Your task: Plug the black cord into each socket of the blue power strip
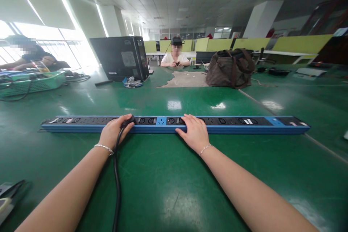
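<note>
The long blue power strip (152, 129) lies across the green worktop (154, 174), roughly parallel to its far edge and well short of it. My left hand (115, 130) is closed around a black plug (132, 120) over the sockets, left of the strip's middle; whether it is seated I can't tell. The black cable (116, 188) trails down toward me. My right hand (193, 132) lies half open over the strip, right of its middle; how firmly it grips I can't tell. Toward the far edge I see a black computer case (116, 59), gloves (132, 82) and a brown bag (231, 69), with a co-worker (168, 59) seated beyond
</note>
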Available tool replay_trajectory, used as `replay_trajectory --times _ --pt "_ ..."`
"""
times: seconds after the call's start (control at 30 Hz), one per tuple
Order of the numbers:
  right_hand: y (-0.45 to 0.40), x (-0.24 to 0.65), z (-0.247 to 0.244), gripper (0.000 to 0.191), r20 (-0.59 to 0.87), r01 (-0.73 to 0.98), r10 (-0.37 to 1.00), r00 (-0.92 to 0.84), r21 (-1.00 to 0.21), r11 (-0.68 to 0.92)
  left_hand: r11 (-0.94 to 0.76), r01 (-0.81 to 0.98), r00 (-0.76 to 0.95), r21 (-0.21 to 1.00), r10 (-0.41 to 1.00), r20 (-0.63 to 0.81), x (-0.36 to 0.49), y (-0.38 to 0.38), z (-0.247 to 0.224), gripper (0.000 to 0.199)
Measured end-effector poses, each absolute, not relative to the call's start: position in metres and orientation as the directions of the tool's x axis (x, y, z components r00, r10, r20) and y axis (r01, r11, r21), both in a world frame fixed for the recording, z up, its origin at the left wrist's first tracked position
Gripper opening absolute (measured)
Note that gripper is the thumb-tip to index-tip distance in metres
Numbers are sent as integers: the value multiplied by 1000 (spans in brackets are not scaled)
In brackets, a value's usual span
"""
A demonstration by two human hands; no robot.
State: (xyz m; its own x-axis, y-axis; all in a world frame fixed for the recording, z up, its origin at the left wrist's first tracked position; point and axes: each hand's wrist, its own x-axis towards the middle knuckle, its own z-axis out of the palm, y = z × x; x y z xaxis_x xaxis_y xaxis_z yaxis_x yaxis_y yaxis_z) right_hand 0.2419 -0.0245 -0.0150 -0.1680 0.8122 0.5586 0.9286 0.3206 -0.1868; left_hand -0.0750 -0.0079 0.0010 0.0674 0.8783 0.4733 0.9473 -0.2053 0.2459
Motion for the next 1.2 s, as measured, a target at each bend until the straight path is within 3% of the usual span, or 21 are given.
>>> replay_trajectory --times 0.17,0.47,0.73,1.0,1.2 --pt "-25 241 -15 48 551 931 819 -161 -191 312 -147 956 25 253 902 431 -67 -10 6 44" --pt "-25 241 -16 46 566 931 807 -167 -178 318 -339 896 161 287 849 503 -82 -5 -9 50" --pt "-24 241 -16 47 569 936 804 -173 -160 314 -357 888 180 288 848 499 -82 -7 -7 53" --pt "-24 240 -15 45 567 935 808 -163 -172 309 -142 960 34 242 914 403 -70 -10 4 46" --pt "-24 240 -15 46 567 932 807 -166 -176 316 -141 968 38 209 901 432 -66 -10 4 44"
